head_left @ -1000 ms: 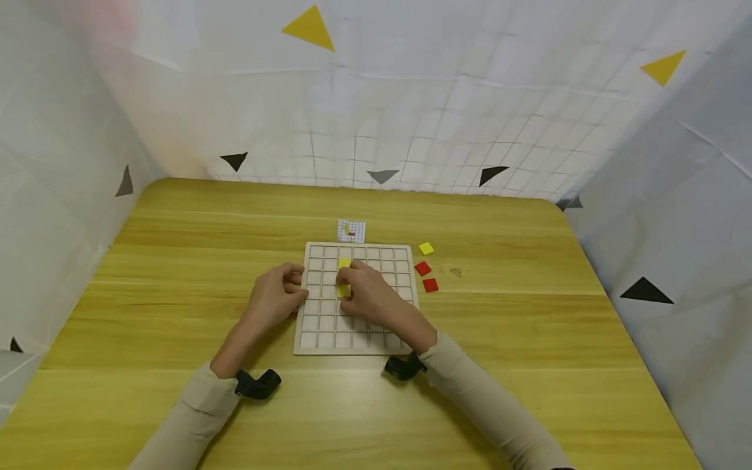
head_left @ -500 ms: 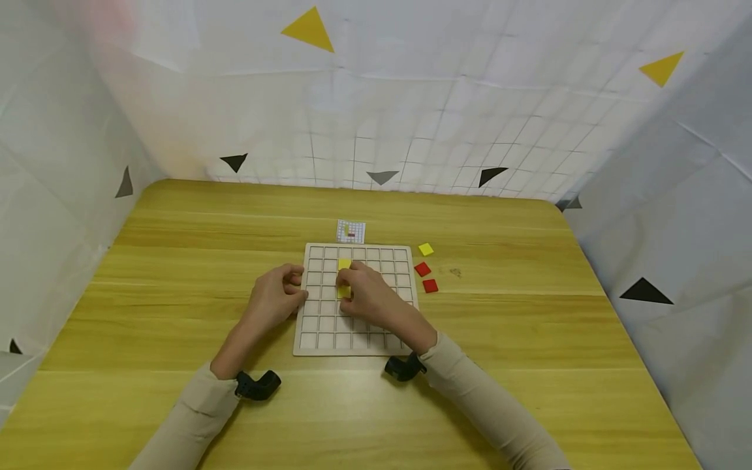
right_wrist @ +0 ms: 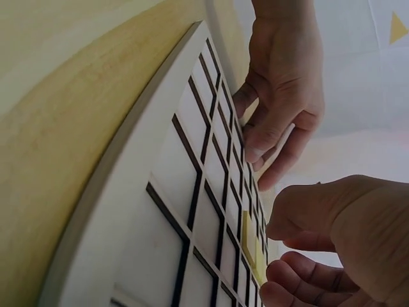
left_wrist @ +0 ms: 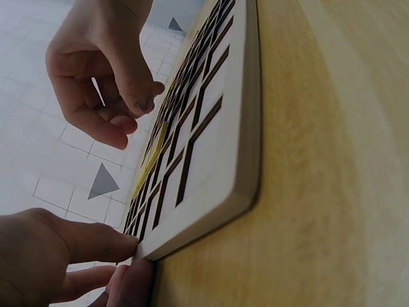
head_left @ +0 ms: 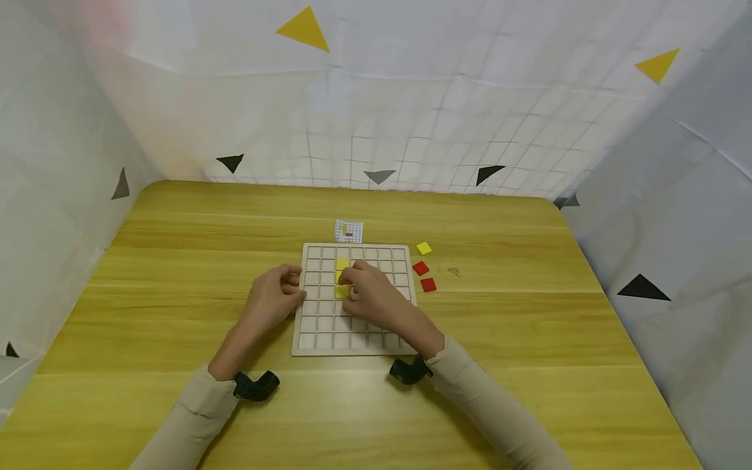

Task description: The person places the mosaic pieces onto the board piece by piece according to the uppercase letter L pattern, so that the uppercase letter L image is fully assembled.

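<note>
A light wooden grid board (head_left: 316,341) lies flat, with a column of yellow tiles (head_left: 343,264) in its upper middle. The fingertips of my left hand (head_left: 271,295) touch the board's left edge, also visible in the left wrist view, where the left hand (left_wrist: 57,256) meets the frame. Over the board, beside the tiles, is my right hand (head_left: 378,297), its fingers bent and parted. The left wrist view shows a gap between this right hand (left_wrist: 96,64) and the board, with no tile visible in it. In the right wrist view its fingers are near the yellow tiles (right_wrist: 249,236).
Right of the board lie a loose yellow tile (head_left: 423,248) and two red tiles (head_left: 420,268). A small printed card (head_left: 349,231) with a coloured grid pattern sits just behind the board. White sheeting (head_left: 388,98) surrounds the wooden table (head_left: 505,313).
My right hand has shifted slightly to the right relative to the board, uncovering more of the yellow column. The left hand keeps its place at the edge.
</note>
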Demonstrator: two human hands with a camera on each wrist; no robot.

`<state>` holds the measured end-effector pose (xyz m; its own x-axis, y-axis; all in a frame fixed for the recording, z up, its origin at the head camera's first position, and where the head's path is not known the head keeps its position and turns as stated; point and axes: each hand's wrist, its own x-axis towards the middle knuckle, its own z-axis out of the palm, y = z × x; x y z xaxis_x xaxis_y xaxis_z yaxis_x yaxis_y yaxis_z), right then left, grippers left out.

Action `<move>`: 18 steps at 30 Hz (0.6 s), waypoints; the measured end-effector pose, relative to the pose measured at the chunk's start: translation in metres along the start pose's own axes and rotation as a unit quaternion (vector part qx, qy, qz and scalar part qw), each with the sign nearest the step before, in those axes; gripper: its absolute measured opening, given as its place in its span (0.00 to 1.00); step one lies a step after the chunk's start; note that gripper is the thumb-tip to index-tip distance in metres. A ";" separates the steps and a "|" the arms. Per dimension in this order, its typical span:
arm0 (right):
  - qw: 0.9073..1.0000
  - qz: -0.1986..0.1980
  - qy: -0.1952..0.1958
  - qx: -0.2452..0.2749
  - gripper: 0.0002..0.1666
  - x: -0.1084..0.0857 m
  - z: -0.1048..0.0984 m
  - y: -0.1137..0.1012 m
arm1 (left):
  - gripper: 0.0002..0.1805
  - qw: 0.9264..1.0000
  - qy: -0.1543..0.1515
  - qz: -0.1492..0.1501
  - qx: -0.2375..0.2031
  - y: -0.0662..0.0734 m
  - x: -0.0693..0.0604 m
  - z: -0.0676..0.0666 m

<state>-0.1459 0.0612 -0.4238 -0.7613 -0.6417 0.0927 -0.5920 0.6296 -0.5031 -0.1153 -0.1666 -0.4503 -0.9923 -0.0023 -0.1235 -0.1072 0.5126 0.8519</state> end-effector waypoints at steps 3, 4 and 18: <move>1.000 -0.006 0.012 0.001 0.14 -0.004 -0.003 0.001 | 0.27 1.000 0.000 0.000 0.000 0.000 0.000 0.000; 1.000 -0.006 0.015 0.001 0.13 -0.006 -0.004 0.001 | 0.27 1.000 0.000 0.002 0.000 0.000 -0.001 -0.001; 0.999 0.005 0.044 0.021 0.13 -0.028 -0.010 0.012 | 0.27 1.000 -0.004 0.000 0.000 0.001 -0.001 -0.001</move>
<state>-0.1340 0.0912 -0.4238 -0.7880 -0.5941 0.1615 -0.5747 0.6157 -0.5391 -0.1146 -0.1669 -0.4491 -0.9919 0.0046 -0.1269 -0.1066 0.5123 0.8522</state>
